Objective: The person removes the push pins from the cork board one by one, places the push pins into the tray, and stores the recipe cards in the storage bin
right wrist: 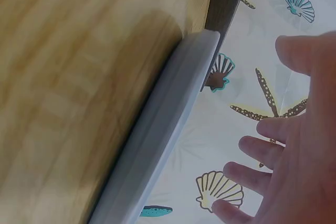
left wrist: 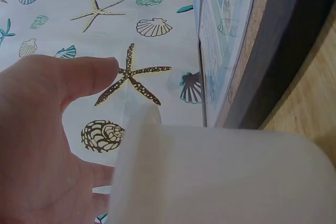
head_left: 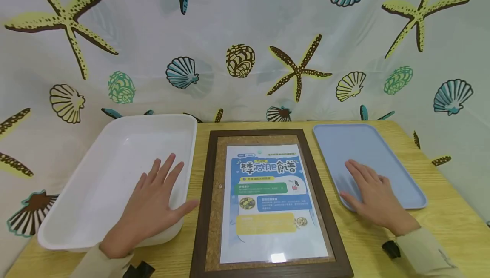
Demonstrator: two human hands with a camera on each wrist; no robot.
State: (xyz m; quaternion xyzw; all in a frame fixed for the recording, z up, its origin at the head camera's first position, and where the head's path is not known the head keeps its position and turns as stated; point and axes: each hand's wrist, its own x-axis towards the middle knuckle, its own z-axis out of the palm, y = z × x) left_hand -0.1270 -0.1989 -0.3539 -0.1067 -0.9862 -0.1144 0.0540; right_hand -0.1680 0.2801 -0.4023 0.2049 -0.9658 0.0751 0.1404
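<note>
My left hand (head_left: 153, 205), fingers spread, hovers over the right side of a deep white basin (head_left: 95, 184) at the left of the table. In the left wrist view the basin's wall (left wrist: 231, 177) stands beside the palm, and nothing is held. On the other side, my right hand (head_left: 373, 193) is above the near left part of a shallow blue tray (head_left: 394, 176), its fingers extended and holding nothing. The right wrist view shows the tray's edge (right wrist: 163, 114) apart from the fingers (right wrist: 257, 177).
Between the hands lies a dark wooden frame (head_left: 203, 210) with a cork backing and a printed sheet (head_left: 268, 244) with Chinese text. All stand on a light wooden table (head_left: 451, 231). Behind hangs a white cloth (head_left: 229, 27) patterned with starfish and shells.
</note>
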